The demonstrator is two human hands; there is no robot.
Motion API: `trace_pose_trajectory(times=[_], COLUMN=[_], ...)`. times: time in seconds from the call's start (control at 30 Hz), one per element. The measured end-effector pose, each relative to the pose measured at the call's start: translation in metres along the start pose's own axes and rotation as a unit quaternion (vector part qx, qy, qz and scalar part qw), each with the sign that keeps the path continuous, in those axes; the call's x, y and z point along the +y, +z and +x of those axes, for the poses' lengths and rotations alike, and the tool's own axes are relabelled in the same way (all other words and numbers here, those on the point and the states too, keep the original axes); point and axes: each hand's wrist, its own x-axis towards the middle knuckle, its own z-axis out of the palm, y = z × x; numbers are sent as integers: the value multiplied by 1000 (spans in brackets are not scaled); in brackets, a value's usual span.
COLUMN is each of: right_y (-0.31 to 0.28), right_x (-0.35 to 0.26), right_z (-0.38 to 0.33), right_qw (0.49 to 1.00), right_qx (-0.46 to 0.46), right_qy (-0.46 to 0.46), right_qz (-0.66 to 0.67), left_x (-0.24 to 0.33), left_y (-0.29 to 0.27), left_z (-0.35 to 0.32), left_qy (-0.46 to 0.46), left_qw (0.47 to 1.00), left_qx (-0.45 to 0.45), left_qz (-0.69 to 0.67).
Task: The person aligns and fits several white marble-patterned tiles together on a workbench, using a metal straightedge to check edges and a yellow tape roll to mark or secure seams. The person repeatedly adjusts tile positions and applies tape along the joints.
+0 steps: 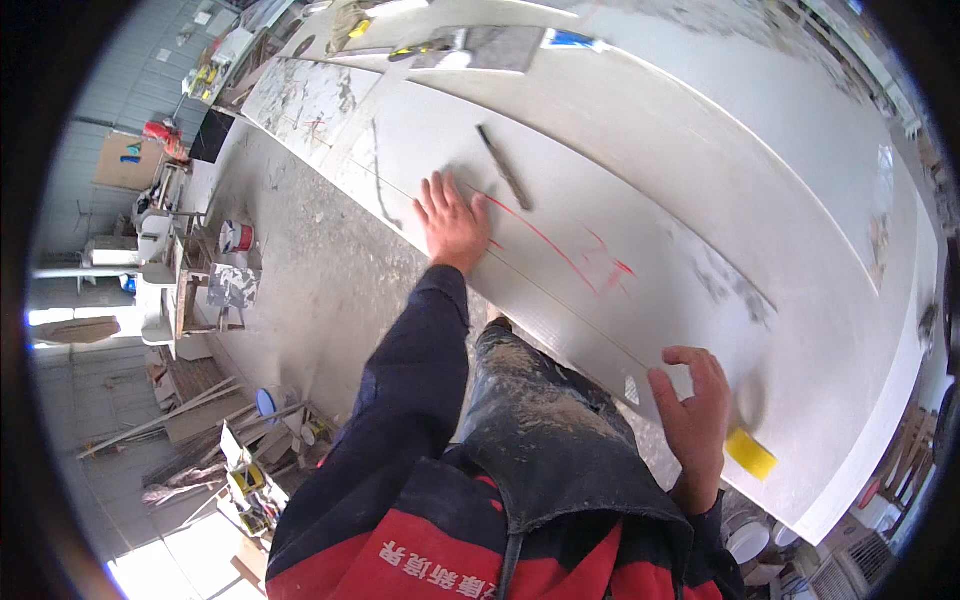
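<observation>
My left hand (pixel 456 228) lies flat, fingers stretched out, on a long pale stone-like slab (pixel 560 215). Red hand-drawn marks and a thin straight line run along the slab beside it. Just beyond that hand lies a thin dark stick-like tool (pixel 505 168). My right hand (pixel 697 405) is at the slab's near right end, thumb and forefinger apart, holding nothing that I can see; its other fingers are partly hidden. Close to the right wrist sits a yellow roll of tape (pixel 751 454).
Larger pale sheets (pixel 700 110) lie beyond the slab. A grey marbled piece (pixel 480 48) and a blue-and-white item (pixel 572 40) rest at the far side. Left, the dusty floor holds a bucket (pixel 236 237) and scrap boards (pixel 200 410). White buckets (pixel 747 540) stand lower right.
</observation>
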Motion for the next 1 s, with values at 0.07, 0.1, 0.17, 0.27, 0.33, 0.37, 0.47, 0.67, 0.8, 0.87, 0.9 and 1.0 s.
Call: trace_pose_trajectory(times=[0.07,0.1,0.17,0.27,0.33,0.37,0.47,0.67,0.8,0.87,0.9,1.0], right_y=[44,67,113,180,220,235,263,299,330,348,356,385], right_x=[-26,-37,-55,-71,-79,-83,-80,-97,-132,-159,-171,-205], right_z=[35,54,93,154,186,201,231,221,191,175,164,146], right_qw=[1000,999,998,994,988,981,969,984,946,907,900,913], right_qx=[-27,-39,-35,25,51,64,54,100,127,126,131,132], right_qy=[-3,-2,-9,-7,5,21,64,117,221,262,274,264], right_qz=[-14,-22,-45,-103,-145,-180,-235,-87,200,304,313,283], left_x=[-58,-85,-137,-184,-210,-213,-216,-254,-298,-326,-331,-324], left_y=[5,8,9,23,22,21,21,11,-23,-27,-31,-55], left_z=[58,88,141,199,208,216,240,280,290,309,307,319], left_qy=[13,20,29,94,129,157,222,263,174,134,103,67], left_qw=[1000,1000,999,993,989,983,968,949,959,928,906,824], left_qx=[14,17,27,54,21,7,-8,57,-56,-212,-304,-486], left_qz=[5,10,-11,-55,-75,-91,-120,-166,-216,-277,-276,-284])
